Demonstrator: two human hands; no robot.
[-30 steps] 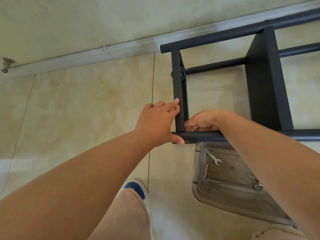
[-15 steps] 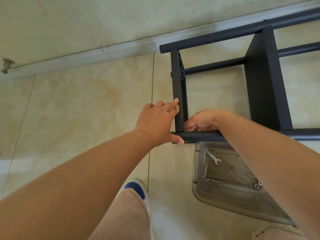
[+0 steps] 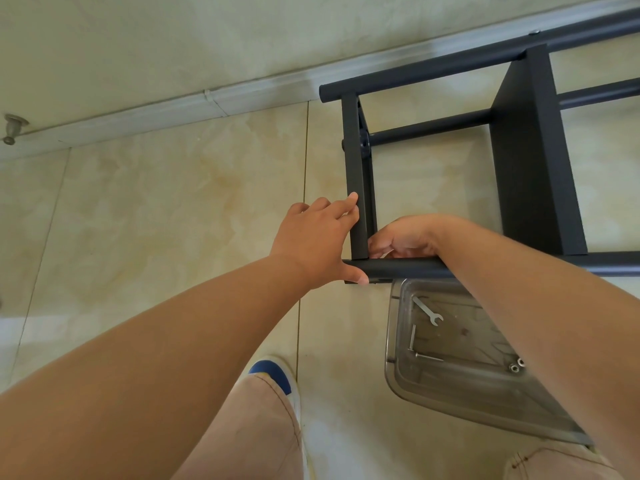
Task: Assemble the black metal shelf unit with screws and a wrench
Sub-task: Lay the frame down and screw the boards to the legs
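Note:
The black metal shelf unit (image 3: 533, 150) lies on its side on the tiled floor. My left hand (image 3: 315, 240) braces its near-left corner: straight fingers press against the short end bar (image 3: 353, 150), and the thumb lies along the end of the near tube (image 3: 408, 268). Inside that corner, my right hand (image 3: 405, 237) reaches over the tube with curled fingers and pinches a small silver metal piece (image 3: 385, 253), mostly hidden. A spare silver wrench (image 3: 427, 310) lies in a clear plastic tray (image 3: 391, 341) just below the tube.
The tray also holds long thin metal pieces (image 3: 412, 337) and some nuts (image 3: 516, 365). My shoe (image 3: 273, 375) and trouser leg sit below my left forearm. A baseboard (image 3: 173, 109) runs along the wall behind, with a doorstop (image 3: 12, 128) at far left.
Both hands stay at the same corner; the right hand's fingers shift only slightly. The frame has not visibly moved.

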